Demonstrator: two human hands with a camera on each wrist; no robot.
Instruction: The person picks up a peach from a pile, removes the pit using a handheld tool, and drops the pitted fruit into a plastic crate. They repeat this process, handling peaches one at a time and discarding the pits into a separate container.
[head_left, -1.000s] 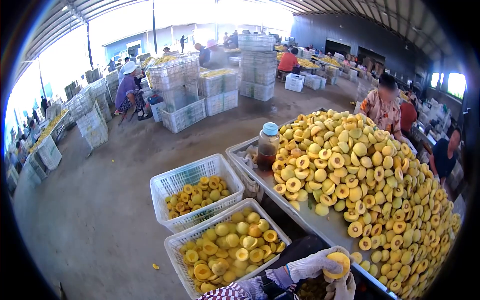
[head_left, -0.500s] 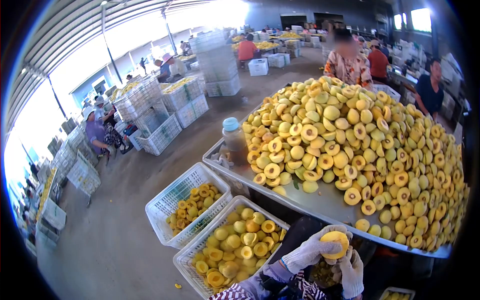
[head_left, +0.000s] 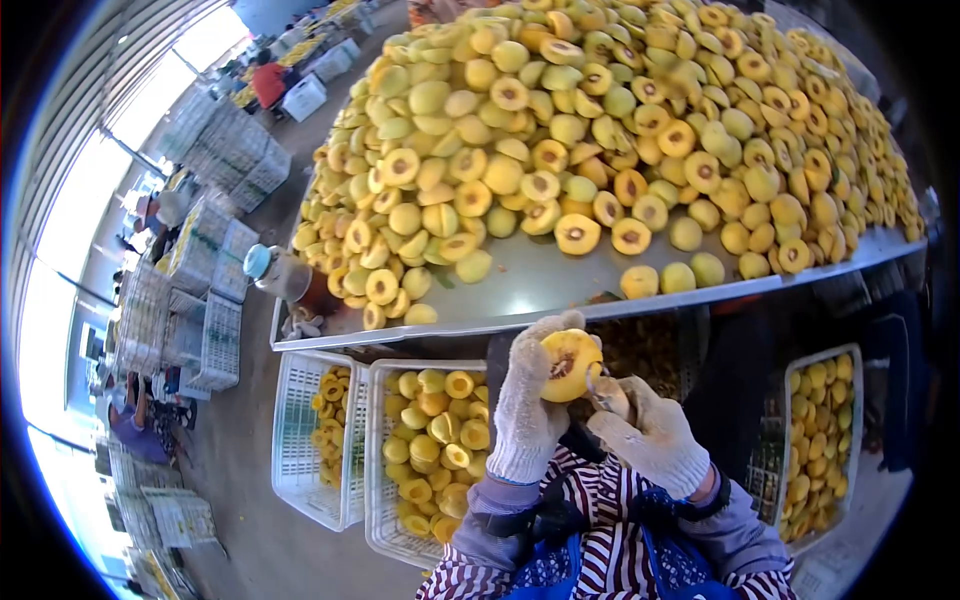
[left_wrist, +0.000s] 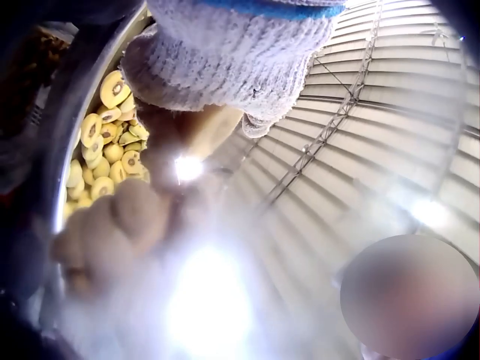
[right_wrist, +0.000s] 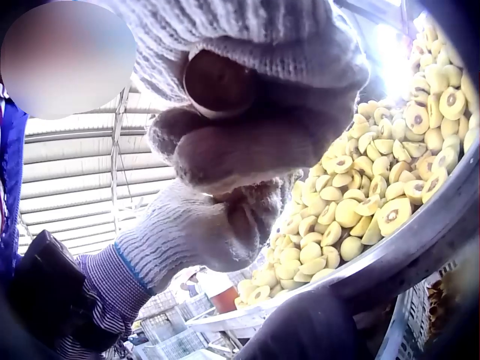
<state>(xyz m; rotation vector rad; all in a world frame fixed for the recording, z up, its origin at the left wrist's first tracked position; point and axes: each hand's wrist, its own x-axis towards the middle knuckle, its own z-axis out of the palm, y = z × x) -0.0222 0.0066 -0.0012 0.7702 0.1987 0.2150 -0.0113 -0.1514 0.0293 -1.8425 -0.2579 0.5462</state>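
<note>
My gloved left hand holds a yellow peach half over my lap, cut face up with the brown pit area showing. My gloved right hand grips a small pitting tool whose curved metal end meets the near edge of that peach half. From below, in the right wrist view, the round butt of the tool's handle pokes out of the right fist. The left wrist view shows the left glove close up, with the peach half mostly hidden behind it.
A metal table in front bears a big heap of peach halves. A bottle with a blue lid lies toward its left corner in view. White crates of peach halves stand at left and right. Stacked crates are farther off.
The head view has swung right and down, so the table and both hands now sit centrally. The right hand's tool has come into sight at the peach half, still held in the left hand.
</note>
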